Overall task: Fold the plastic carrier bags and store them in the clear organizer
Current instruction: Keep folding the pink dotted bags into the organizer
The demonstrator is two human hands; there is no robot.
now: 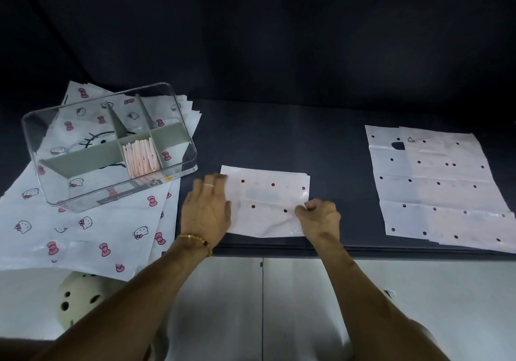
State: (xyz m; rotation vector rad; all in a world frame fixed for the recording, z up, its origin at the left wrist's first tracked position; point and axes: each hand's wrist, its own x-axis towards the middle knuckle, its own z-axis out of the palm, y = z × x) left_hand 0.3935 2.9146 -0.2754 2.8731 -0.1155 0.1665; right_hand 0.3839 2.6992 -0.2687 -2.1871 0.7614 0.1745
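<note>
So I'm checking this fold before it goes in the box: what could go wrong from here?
The left hand lies flat on the folded bag while the right hand pinches its right edge; slippery plastic may slide and skew the crease. The bag sits near the table's front edge and could slip off. The organizer rests on loose printed bags, so it may shift when loaded.

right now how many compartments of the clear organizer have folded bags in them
1: only the small middle compartment of the clear organizer holds folded bags, standing upright. The other compartments look empty.

Dark countertop [321, 137], dark wall [279, 25] behind; white cabinet doors [307, 290] below.
</note>
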